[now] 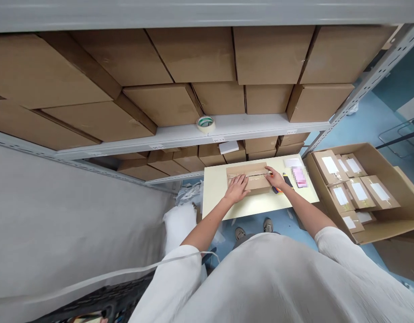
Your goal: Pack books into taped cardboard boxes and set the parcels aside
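A brown cardboard box (257, 183) lies on the pale yellow table (215, 197), with a dark slit along its top and shiny tape near its left end. My left hand (237, 189) rests on the box's left part, its fingers spread. At the right end of the box, my right hand (274, 176) has its fingers closed together at the edge; a small orange-red bit shows there, but what it holds is too small to name. Just right of the box are a tool with black and yellow handles (288, 181) and a pink item (299, 176).
Brown boxes (193, 54) fill the grey metal shelf (180, 134) ahead, where a tape roll (206, 124) sits on the edge. To the right stands a large open carton (388, 224) holding several labelled boxes. White wrapping material (180, 226) lies left of the table.
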Demonstrator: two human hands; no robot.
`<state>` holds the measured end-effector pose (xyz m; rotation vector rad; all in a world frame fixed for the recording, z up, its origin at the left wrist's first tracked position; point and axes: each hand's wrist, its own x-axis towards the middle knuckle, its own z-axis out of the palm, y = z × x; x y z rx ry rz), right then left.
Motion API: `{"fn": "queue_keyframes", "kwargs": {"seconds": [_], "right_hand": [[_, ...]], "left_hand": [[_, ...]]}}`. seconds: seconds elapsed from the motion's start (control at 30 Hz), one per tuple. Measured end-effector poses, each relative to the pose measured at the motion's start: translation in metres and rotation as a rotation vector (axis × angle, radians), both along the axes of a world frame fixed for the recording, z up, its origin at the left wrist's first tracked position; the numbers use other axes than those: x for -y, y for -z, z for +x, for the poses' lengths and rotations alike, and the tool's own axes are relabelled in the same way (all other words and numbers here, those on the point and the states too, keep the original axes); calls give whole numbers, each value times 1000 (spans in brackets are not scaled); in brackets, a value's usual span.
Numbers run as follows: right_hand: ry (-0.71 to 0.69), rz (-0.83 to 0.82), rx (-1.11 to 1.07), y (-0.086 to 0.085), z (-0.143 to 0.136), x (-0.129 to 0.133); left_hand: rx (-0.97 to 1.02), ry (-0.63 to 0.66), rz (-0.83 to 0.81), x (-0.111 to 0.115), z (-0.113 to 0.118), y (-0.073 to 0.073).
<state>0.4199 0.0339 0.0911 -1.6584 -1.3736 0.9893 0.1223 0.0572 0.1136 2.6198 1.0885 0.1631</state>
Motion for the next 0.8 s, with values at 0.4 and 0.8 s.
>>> {"fn": "queue_keyframes", "kwargs": {"seconds": [0.4,0.8], "right_hand": [[103,-486,579,32,31,58],[2,-594,733,55,14,60]], "left_hand": [[-47,19,-7,-8,-2,-1],[-104,2,-37,-4,0,-6]]}}
